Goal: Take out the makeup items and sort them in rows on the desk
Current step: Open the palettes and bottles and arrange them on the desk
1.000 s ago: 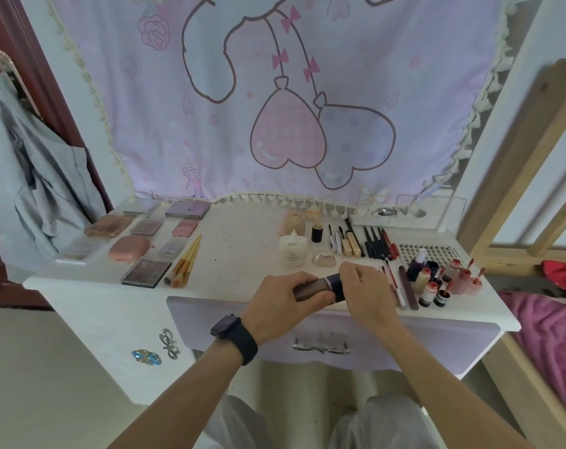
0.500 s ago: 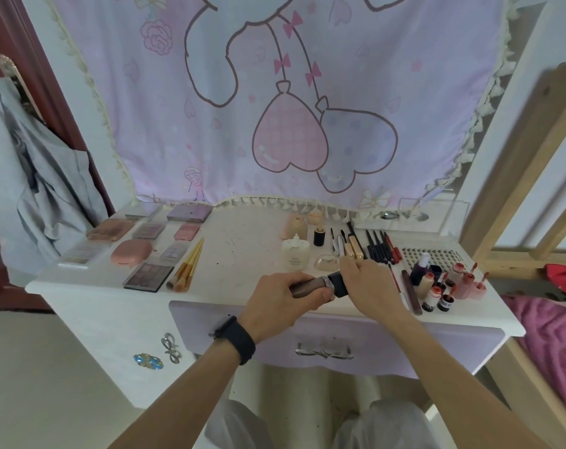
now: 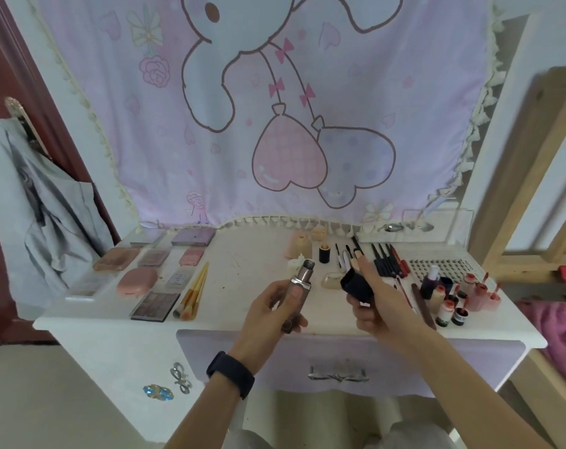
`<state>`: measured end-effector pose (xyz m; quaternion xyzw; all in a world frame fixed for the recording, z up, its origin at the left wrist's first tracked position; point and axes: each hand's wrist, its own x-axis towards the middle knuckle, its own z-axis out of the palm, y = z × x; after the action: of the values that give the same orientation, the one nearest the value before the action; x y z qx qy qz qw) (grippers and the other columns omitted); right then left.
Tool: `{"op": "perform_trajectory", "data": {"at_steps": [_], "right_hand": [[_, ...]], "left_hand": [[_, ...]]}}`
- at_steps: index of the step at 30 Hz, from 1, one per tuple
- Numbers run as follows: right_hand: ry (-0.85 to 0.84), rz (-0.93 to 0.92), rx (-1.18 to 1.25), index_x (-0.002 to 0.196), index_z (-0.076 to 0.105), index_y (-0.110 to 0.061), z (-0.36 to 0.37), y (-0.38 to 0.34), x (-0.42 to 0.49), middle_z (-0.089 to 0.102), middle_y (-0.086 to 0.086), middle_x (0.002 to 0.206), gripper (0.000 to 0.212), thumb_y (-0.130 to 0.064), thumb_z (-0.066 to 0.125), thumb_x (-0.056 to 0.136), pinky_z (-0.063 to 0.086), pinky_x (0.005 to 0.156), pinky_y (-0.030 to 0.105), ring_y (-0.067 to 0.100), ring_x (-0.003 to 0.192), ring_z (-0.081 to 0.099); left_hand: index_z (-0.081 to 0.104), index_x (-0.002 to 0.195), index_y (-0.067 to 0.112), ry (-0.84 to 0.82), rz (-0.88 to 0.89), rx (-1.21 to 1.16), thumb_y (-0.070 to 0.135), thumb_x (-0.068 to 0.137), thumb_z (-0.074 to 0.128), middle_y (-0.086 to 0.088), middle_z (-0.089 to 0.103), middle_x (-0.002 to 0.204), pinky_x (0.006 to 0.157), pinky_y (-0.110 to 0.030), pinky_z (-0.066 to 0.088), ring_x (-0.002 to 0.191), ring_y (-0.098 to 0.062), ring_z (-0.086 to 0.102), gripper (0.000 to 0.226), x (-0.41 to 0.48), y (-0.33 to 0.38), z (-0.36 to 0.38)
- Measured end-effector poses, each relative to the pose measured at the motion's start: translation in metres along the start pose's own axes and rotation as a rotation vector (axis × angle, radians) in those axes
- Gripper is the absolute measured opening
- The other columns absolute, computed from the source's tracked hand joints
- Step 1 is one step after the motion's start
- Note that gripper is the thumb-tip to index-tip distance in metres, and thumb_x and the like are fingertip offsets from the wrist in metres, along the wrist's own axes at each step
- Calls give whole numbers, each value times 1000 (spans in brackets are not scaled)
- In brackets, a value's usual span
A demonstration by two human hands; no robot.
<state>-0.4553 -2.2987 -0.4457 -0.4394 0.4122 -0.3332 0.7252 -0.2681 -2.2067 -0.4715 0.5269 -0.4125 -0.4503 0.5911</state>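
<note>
My left hand [image 3: 271,311] grips a brownish metallic makeup tube [image 3: 299,286], held upright above the desk's front edge with its top uncovered. Just to the right, my right hand [image 3: 377,303] holds the tube's black cap [image 3: 356,283], apart from the tube. On the white desk [image 3: 249,270] lie rows of makeup: palettes and compacts [image 3: 145,270] at the left, brushes [image 3: 192,291] beside them, pens and pencils [image 3: 385,262] behind my right hand, and small red-capped bottles [image 3: 450,303] at the right.
A pink cartoon cloth [image 3: 275,108] hangs behind the desk. A closed drawer [image 3: 338,372] sits under the desk front. Grey clothing [image 3: 41,205] hangs at the left. A wooden bed frame [image 3: 527,189] and pink bedding [image 3: 560,338] stand at the right.
The cap has come off the tube: my right hand has pulled it away to the right, and my left hand has tilted the tube upright. The camera has tilted.
</note>
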Motion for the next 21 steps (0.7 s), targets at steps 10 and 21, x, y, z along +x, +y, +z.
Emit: {"op": "perform_trajectory", "data": {"at_steps": [10,21], "right_hand": [[43,-120,-88,113,67,-17,1,40,0,77,7,98,41,-52,55,95,47,60,31,16,57,53],[293,-456,-600,96,65,-35,-6,47,4,66,-15,97,13,-46,68,89,41,68,5,-5,82,59]], "left_hand": [[70,113,19,136,-1,65,25,78,83,0,75,106,92,-38,56,104,-21,69,38,16,-9,-14],[71,111,26,90,89,399,18,74,86,13,76,100,89,-24,54,95,-3,70,41,32,-18,-14]]}}
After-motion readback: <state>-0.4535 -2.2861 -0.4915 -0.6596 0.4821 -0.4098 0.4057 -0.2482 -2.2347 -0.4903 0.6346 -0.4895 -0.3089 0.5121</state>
